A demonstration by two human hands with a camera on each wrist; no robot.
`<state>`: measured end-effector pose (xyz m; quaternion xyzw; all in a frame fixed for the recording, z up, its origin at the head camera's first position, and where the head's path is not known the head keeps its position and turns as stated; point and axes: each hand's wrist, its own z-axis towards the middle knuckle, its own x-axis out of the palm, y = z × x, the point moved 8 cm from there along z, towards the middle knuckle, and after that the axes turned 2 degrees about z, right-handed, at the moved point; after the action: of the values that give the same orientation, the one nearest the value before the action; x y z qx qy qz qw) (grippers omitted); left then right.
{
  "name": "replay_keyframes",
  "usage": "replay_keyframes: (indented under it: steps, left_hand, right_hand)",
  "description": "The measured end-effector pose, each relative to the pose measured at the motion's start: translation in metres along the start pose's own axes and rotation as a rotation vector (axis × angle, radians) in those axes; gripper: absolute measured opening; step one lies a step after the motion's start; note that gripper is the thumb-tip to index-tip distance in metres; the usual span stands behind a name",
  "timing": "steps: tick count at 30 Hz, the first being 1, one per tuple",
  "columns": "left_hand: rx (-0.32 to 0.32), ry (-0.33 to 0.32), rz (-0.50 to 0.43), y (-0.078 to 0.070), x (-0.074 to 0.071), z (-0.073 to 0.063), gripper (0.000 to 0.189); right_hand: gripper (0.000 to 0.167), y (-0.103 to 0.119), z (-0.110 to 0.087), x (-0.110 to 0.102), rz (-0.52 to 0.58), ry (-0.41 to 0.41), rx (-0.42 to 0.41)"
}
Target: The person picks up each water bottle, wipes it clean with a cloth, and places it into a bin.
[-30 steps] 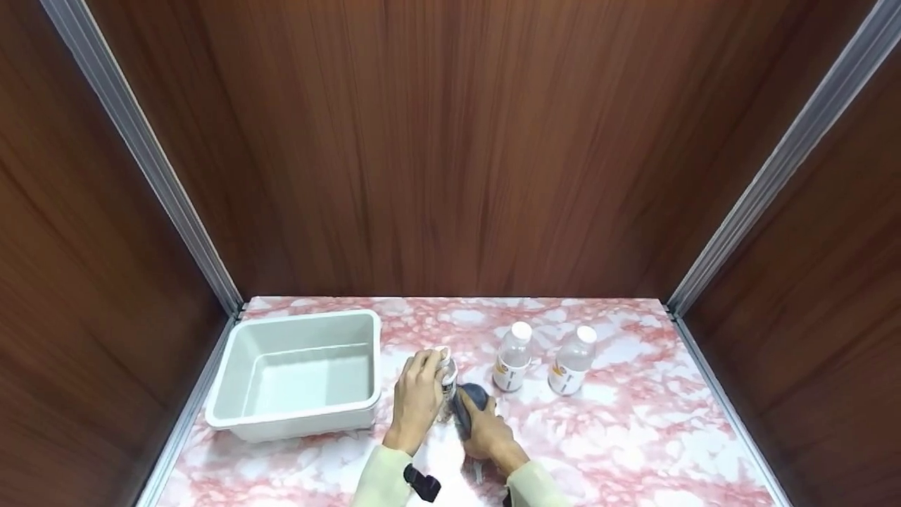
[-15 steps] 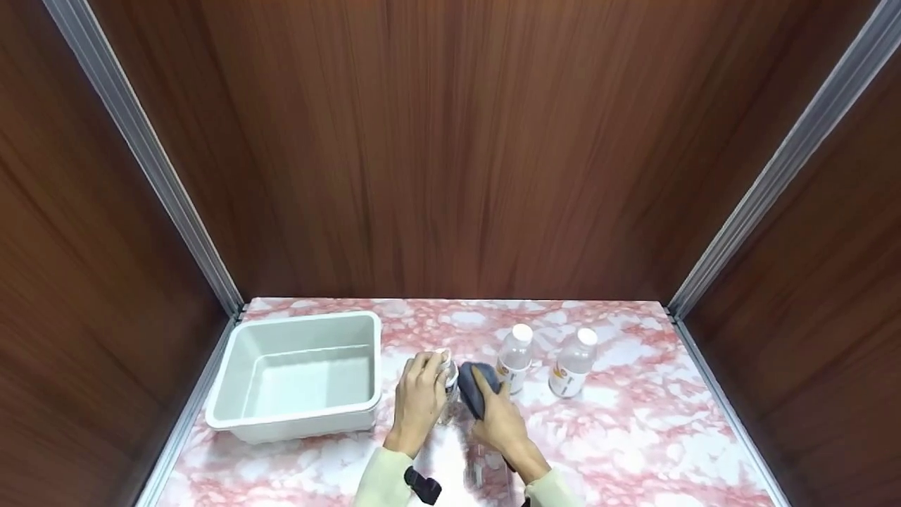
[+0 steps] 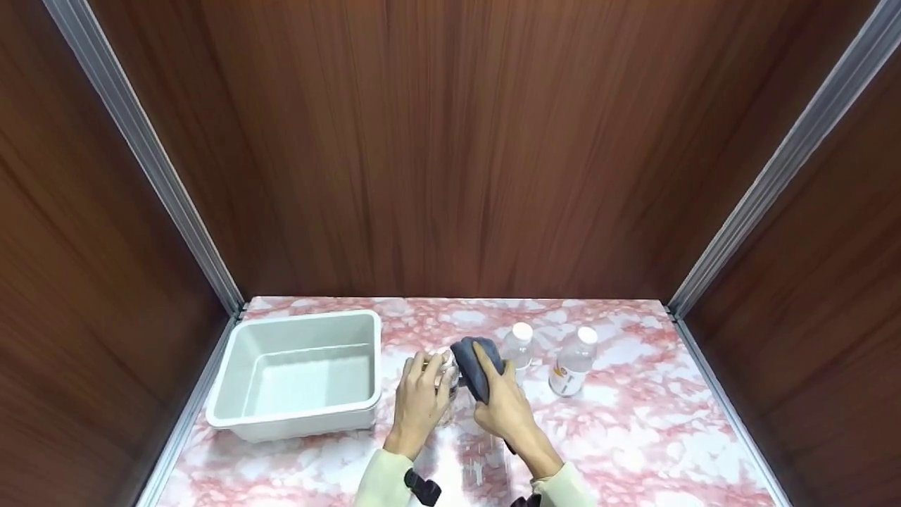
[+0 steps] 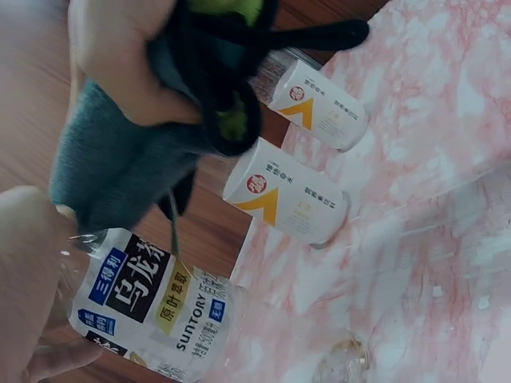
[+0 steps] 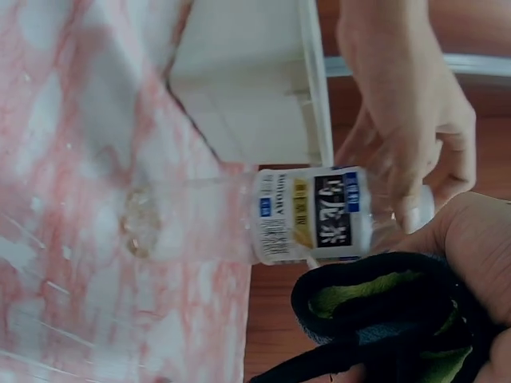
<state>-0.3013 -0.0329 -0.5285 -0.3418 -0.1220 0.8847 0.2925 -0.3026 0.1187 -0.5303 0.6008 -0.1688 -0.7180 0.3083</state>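
Observation:
My left hand (image 3: 419,398) grips a clear plastic tea bottle (image 5: 311,215) around its upper part, near the white cap. The bottle stands upright and has a white, blue and black label; its base shows see-through over the tabletop. A folded grey-blue cloth (image 3: 467,360) with black edging and a green inner side is in my right hand (image 3: 505,412). In the left wrist view the cloth (image 4: 112,159) lies right at the bottle's shoulder, beside the left fingers. My right index finger stretches along the top of the cloth, while the thumb is at its near side.
Two clear bottles with white caps, one partly hidden (image 3: 519,346) and one farther right (image 3: 569,373), stand beyond the right hand. A pale grey plastic bin (image 3: 303,415) sits at left. Wet streaks (image 3: 477,470) mark the pink marbled tabletop (image 3: 633,436). Brown panels enclose it.
My right hand has moved the cloth away from me, up from the bottle's lower side to its upper part. The left hand stays around the bottle, its fingers slightly shifted.

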Motion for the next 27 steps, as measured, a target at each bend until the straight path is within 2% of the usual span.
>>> replay_keyframes:
  steps: [4, 14, 21, 27]
  left_hand:
    - [-0.004, -0.014, 0.006, -0.002, -0.002, -0.002, 0.009]
    - [0.008, -0.052, 0.017, -0.007, -0.004, -0.006, 0.015]
    - [-0.011, -0.032, 0.010, -0.008, -0.002, -0.009, 0.025]
    - [-0.006, -0.036, 0.019, -0.009, -0.004, -0.007, 0.029]
  right_hand:
    - [0.101, 0.005, 0.000, -0.004, 0.000, -0.009, -0.028]
    - [0.101, 0.010, -0.001, -0.004, 0.003, -0.002, -0.043]
    - [0.107, 0.006, -0.001, 0.003, 0.023, 0.046, -0.019]
    - [0.109, 0.008, -0.003, 0.009, 0.019, 0.059, -0.072]
